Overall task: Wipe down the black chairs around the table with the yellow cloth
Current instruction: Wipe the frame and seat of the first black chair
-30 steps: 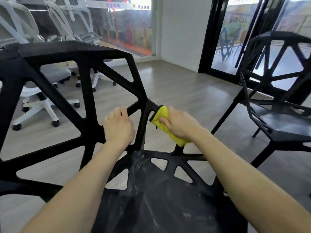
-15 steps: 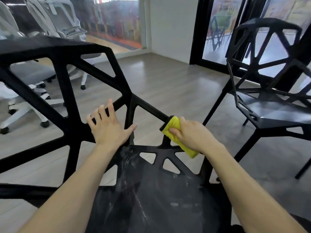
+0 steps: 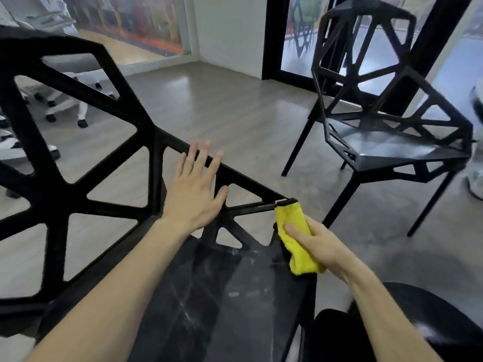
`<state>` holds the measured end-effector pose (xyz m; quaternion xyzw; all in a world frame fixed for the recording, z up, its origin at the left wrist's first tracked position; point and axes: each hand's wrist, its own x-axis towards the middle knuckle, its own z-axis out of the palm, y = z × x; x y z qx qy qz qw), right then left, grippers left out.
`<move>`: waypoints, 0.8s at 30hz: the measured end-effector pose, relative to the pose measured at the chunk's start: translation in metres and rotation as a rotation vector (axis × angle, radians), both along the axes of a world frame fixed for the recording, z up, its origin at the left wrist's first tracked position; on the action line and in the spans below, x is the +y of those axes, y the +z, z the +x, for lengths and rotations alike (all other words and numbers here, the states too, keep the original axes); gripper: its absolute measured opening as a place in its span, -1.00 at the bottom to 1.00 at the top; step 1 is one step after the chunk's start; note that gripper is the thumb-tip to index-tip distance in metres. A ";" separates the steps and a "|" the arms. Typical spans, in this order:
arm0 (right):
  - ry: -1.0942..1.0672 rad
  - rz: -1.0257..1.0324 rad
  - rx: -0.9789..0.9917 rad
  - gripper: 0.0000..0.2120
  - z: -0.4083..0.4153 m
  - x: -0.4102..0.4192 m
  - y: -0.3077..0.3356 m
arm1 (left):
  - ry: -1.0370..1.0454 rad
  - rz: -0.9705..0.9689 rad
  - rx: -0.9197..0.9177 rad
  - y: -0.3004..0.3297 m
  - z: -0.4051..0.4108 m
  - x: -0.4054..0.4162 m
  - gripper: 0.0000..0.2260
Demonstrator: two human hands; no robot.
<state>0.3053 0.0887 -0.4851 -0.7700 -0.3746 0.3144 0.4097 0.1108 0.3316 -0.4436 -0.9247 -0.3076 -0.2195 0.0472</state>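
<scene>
Yellow cloth (image 3: 298, 239) sits at lower right of the frame, gripped by my right hand (image 3: 317, 244) against the black chair (image 3: 109, 165); my left hand (image 3: 194, 194) is spread flat over its frame, fingers straight.

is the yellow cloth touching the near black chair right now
Touching: the head view shows the yellow cloth, gripped by the right hand, pressed against the near black chair frame's corner.

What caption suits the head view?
Right hand wipes near black chair with yellow cloth; left hand open on frame.
</scene>
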 end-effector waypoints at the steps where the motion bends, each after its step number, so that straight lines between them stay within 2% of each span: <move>1: -0.019 0.006 -0.012 -0.78 -0.009 -0.011 -0.007 | -0.006 0.005 0.003 -0.002 -0.001 0.001 -0.30; 9: -0.107 0.049 -0.278 -0.62 0.008 0.069 0.009 | -0.003 -0.024 0.053 0.006 0.003 0.009 -0.29; 14: -0.385 0.191 -0.328 -0.79 -0.022 0.001 -0.022 | -0.014 -0.057 0.117 0.014 0.001 0.009 -0.26; 17: -0.435 0.244 -0.522 -0.87 -0.022 0.005 -0.004 | -0.088 -0.098 0.195 0.030 -0.007 0.014 -0.23; 19: -0.393 0.422 -0.605 -0.82 -0.025 0.033 0.028 | -0.137 -0.153 0.226 0.048 -0.020 0.019 -0.29; 21: -0.268 0.557 -0.719 -0.72 -0.031 0.076 0.057 | -0.123 -0.124 0.229 0.061 -0.045 0.024 -0.38; 23: -0.054 0.575 -0.845 -0.55 -0.043 0.124 0.067 | -0.027 -0.067 0.225 0.065 -0.083 0.032 -0.42; 24: 0.085 0.522 -0.879 -0.46 -0.053 0.141 0.062 | 0.036 -0.060 0.230 0.064 -0.104 0.036 -0.42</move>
